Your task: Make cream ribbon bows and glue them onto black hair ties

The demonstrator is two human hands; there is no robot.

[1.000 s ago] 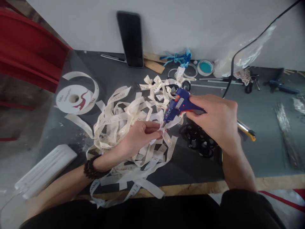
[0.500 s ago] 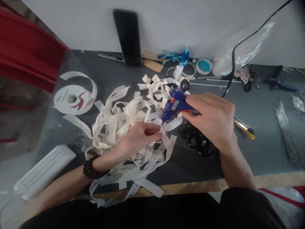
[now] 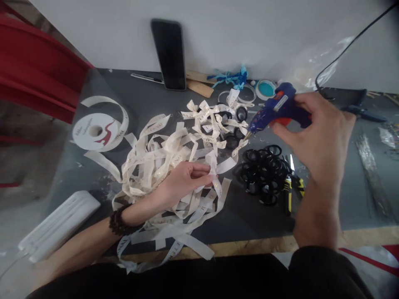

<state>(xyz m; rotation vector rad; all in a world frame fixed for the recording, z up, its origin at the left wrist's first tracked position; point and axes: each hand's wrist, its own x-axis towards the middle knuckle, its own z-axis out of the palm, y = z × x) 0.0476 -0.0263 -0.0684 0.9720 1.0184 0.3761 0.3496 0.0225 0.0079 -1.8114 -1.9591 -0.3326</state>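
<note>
Between the thumb and fingers of my left hand (image 3: 187, 180) is a white ribbon bow (image 3: 212, 164), pinched at its knot. My right hand (image 3: 324, 137) is wrapped round the handle of a blue glue gun (image 3: 277, 109), whose nozzle points down and left, apart from the bow. Under and around my left hand lies a heap of cream printed ribbon strips (image 3: 174, 145). Several small finished bows (image 3: 204, 110) sit behind it. A pile of black hair ties (image 3: 262, 174) lies between my hands, beside yellow-and-black pliers (image 3: 291, 191).
A ribbon spool (image 3: 82, 133) lies at the left, and a white power strip (image 3: 62, 224) at the near left. A phone (image 3: 170, 54) leans on the wall. Blue yarn (image 3: 232, 77), a tape roll (image 3: 265, 89) and dark blue pliers (image 3: 364, 110) line the back.
My right hand has drawn the glue gun away from the bow, up and to the right, uncovering the hair ties and pliers. My left hand keeps its pinch in nearly the same place.
</note>
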